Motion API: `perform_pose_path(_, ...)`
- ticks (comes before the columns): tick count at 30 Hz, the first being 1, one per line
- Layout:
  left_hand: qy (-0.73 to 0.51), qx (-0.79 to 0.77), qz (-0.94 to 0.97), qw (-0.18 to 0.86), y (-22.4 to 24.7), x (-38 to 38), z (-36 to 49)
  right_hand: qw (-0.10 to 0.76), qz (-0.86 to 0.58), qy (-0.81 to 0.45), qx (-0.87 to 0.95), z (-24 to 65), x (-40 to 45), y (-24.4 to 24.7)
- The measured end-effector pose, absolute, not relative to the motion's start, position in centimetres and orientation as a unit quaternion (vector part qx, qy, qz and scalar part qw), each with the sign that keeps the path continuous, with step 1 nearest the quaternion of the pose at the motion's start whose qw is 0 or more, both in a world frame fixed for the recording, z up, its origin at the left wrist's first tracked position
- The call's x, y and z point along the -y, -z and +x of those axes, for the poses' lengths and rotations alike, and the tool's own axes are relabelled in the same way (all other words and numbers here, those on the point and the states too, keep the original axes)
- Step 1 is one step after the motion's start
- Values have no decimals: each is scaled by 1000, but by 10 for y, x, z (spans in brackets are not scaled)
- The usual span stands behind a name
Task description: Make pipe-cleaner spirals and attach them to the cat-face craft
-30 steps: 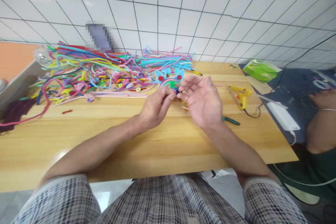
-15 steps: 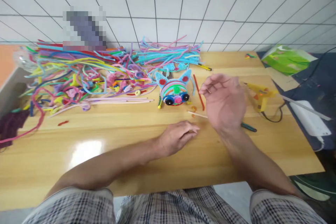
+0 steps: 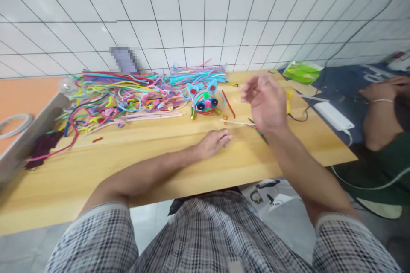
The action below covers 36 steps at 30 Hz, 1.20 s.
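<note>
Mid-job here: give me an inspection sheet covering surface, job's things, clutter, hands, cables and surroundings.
Surface: wooden table; spills: nothing seen.
Job's things: cat-eared figure on the table; red stem and pale strip lie nearby.
Clutter: pile of coloured fuzzy stems along the wall side; green-handled tool near the right wrist.
Hands: left hand low over the table, right hand raised, blurred; held items: nothing seen.
Cables: black cord behind the right hand; white cable at the white box.
Surroundings: tiled wall ahead; another person's arm at right.
</note>
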<state>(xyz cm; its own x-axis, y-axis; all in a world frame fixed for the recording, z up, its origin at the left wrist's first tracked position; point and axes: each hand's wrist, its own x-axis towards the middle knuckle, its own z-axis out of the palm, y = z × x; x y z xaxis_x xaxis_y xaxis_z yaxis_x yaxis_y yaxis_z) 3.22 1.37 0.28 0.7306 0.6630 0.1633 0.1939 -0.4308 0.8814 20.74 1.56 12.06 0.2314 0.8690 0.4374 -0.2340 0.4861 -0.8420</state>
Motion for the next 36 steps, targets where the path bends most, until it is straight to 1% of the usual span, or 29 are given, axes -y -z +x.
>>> perform_pose_path(3,-276,-255,801,466,-19,-8,31,699,-350,-394,484,209,24,-99)
perform_pose_path(6,-276,-225,787,504,-34,5,28,619,-417,-374,550,208,61,-70)
perform_pose_path(8,-253,-227,785,519,-38,11,25,571,-444,-320,612,206,75,-55)
perform_pose_path(12,-208,-295,782,509,-35,10,11,507,-436,-205,714,200,74,-43)
perform_pose_path(16,-195,-319,772,514,-25,5,-13,448,-392,-175,784,188,56,-43)
perform_pose_path(18,-211,-315,786,488,-19,4,-27,430,-350,-167,815,181,47,-44)
perform_pose_path(21,-242,-302,823,416,-13,-2,-48,416,-286,-160,848,171,38,-41)
perform_pose_path(26,-323,-334,829,311,-12,-34,-89,375,-262,-166,874,158,28,-29)
perform_pose_path(28,-350,-372,807,296,-13,-50,-104,366,-244,-181,880,152,25,-20)
perform_pose_path(30,-361,-410,781,303,-13,-64,-114,355,-230,-196,885,147,24,-11)
perform_pose_path(33,-375,-457,749,298,-5,-76,-120,332,-234,-211,889,142,25,1)
perform_pose_path(36,-398,-488,721,289,6,-78,-120,339,-238,-216,884,143,27,9)
